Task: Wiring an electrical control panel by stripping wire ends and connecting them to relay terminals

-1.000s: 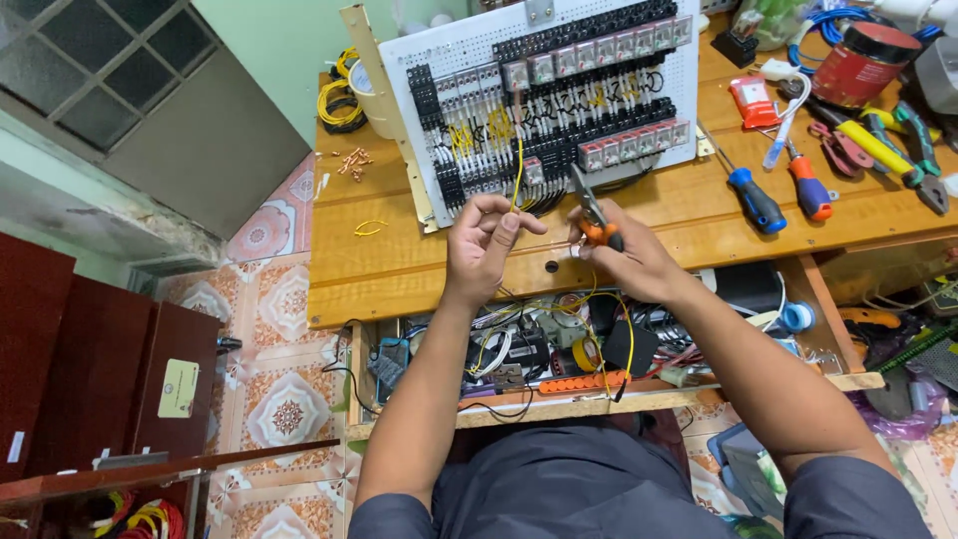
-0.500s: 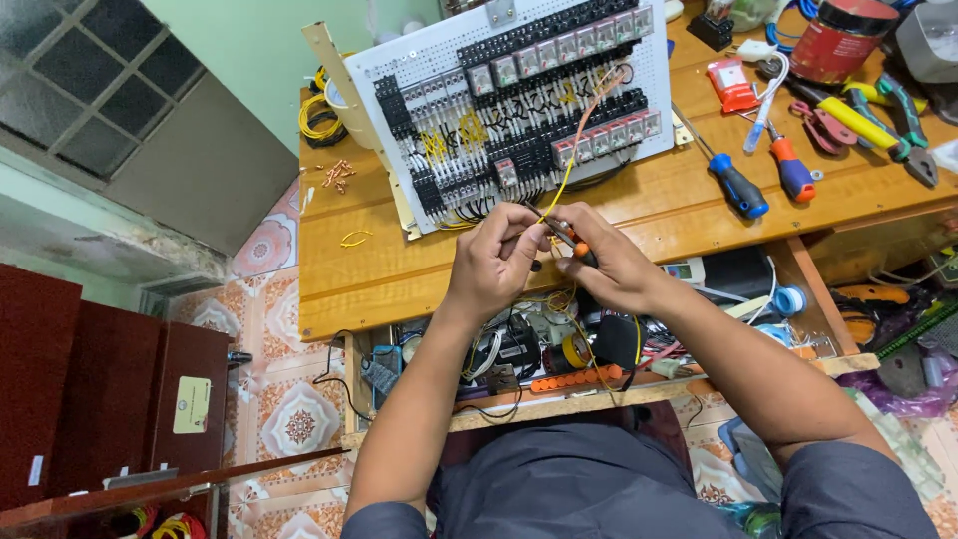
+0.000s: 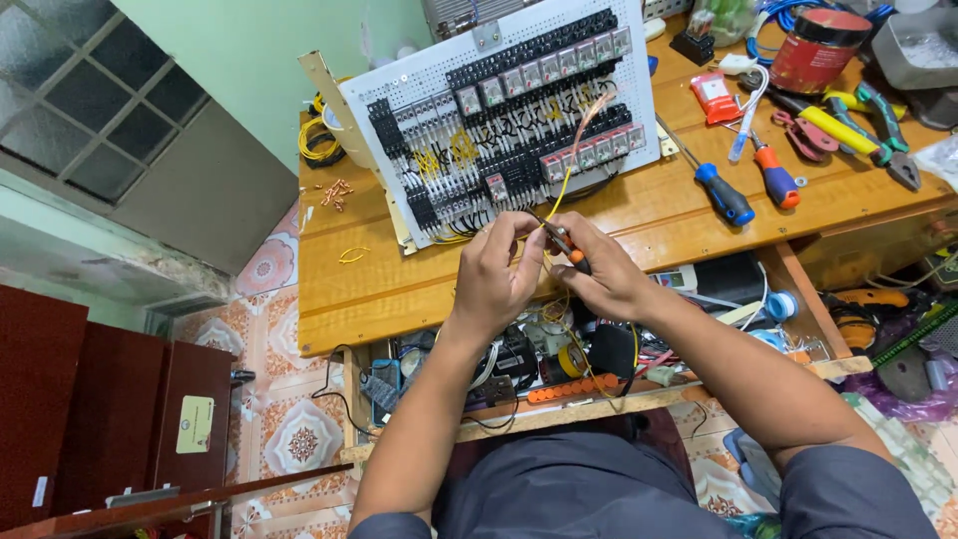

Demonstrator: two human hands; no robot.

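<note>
at the front edge of the long wooden workbench [image 3: 399,289], both hands meet just below the white perforated wiring panel with rows of black terminal blocks and relays [image 3: 499,120]. at one o'clock from the hands lie a blue-handled screwdriver [image 3: 723,193] and an orange-handled screwdriver [image 3: 774,178]; further out at two o'clock sit a red cylindrical tin [image 3: 818,48], yellow-handled pliers [image 3: 833,125] and a small red packet [image 3: 715,96]. at ten o'clock rests a coil of yellow wire [image 3: 317,140], with loose copper-coloured bits [image 3: 337,190] beside it. a cluttered lower shelf of cables and tape rolls [image 3: 559,359] lies at six o'clock, under the forearms. nothing stands between the hands and the panel.

left hand [image 3: 494,284]: fingers pinched together on a thin yellow wire [image 3: 561,185], which rises in a curve toward the panel's right-hand relay row. right hand [image 3: 604,279]: closed round a small orange-handled hand tool [image 3: 565,244], its tip at the wire between both hands; tool type cannot be told.
</note>
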